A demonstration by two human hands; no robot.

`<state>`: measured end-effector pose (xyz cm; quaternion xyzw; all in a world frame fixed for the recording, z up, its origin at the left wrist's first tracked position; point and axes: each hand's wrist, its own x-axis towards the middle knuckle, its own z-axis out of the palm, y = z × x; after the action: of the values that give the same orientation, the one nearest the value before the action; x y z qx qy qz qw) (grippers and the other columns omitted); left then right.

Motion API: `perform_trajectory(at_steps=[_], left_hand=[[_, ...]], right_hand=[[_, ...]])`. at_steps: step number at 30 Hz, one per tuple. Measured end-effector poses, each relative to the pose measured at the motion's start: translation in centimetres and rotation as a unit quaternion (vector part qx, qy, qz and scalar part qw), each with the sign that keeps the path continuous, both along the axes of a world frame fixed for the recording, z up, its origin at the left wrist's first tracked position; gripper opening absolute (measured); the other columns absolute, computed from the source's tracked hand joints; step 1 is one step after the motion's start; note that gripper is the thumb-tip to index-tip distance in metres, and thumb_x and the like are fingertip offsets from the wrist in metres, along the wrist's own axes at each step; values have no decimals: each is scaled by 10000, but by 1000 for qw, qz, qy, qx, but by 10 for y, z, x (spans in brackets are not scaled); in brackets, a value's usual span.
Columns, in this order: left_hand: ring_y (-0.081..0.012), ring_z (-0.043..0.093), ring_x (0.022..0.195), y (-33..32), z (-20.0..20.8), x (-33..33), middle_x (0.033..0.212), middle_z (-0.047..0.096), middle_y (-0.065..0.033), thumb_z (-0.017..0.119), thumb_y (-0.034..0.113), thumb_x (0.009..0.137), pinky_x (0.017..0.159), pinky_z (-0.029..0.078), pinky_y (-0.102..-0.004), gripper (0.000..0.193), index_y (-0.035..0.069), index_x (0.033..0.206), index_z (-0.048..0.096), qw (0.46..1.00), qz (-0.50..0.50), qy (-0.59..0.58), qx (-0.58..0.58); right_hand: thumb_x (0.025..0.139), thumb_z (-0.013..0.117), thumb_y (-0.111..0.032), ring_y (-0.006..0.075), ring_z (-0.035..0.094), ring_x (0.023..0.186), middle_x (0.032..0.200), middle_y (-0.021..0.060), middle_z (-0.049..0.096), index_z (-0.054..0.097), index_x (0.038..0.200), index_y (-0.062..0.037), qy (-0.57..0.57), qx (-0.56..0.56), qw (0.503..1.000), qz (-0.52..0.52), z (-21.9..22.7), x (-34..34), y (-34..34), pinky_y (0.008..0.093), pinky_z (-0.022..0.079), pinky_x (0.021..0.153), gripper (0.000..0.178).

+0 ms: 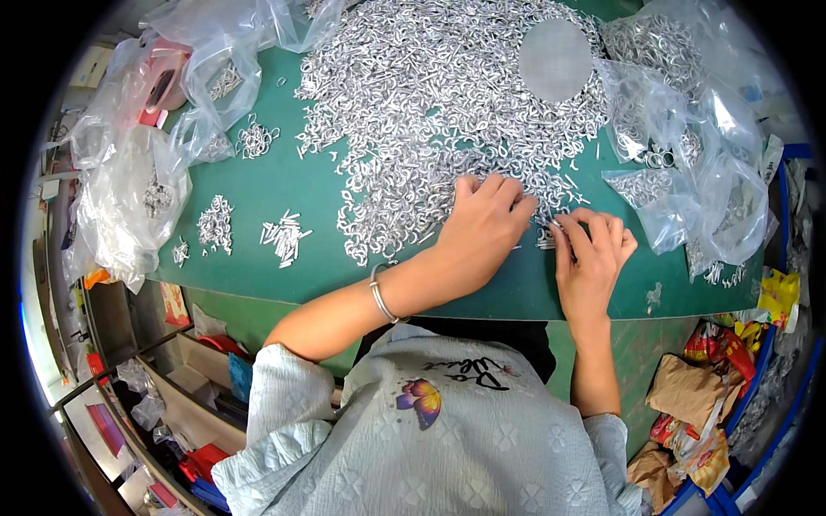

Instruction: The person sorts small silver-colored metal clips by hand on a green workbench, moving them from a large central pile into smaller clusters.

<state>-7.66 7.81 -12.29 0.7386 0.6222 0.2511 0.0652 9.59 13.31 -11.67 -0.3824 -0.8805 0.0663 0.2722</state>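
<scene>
A broad heap of small silver metal pieces, many of them curved like hooks, spreads over the green tabletop. At the heap's near edge is my left hand, its fingers curled down among the pieces; what they hold, if anything, is hidden. My right hand is just to the right, thumb and forefinger pinched at a small metal piece. Beside these fingertips lies a small cluster of silver pieces. A silver bangle circles my left wrist.
Smaller piles sit to the left: straight pins, small pieces and rings. A grey disc rests on the heap. Clear plastic bags crowd the left side; more bags of metal parts crowd the right. Wrappers lie lower right.
</scene>
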Motion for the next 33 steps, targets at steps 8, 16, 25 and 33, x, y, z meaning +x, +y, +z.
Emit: perform_trajectory(at_steps=[8,16,25,33], left_hand=[[-235,534,965,0,-10,-8,1040,560,-50,705,77,800,848,356,-409,215,90,995,615,1000,6,9,12],[-238,545,937,-1,-7,-9,1000,575,-59,655,27,791,834,346,-393,184,72,964,613,999,-24,5,23],[-250,523,972,-25,-4,-12,1048,555,-88,551,0,778,861,347,-421,296,45,1064,612,997,-69,16,-18],[-241,513,966,-22,-4,-6,1020,532,-73,617,34,764,834,347,-410,261,41,1025,616,998,-38,35,-27]], right_hand=[[840,647,74,250,627,795,895,138,667,696,983,46,140,-22,986,-87,41,69,5,324,498,726,153],[872,678,-47,250,599,835,922,97,658,715,1008,-37,-90,253,932,-243,67,149,92,358,458,758,141],[803,710,0,270,608,867,919,110,664,703,942,-6,124,-126,984,21,53,33,22,373,466,797,140],[812,693,-33,291,574,964,1037,100,625,664,1013,-12,36,-123,982,136,23,-37,33,397,437,826,204]])
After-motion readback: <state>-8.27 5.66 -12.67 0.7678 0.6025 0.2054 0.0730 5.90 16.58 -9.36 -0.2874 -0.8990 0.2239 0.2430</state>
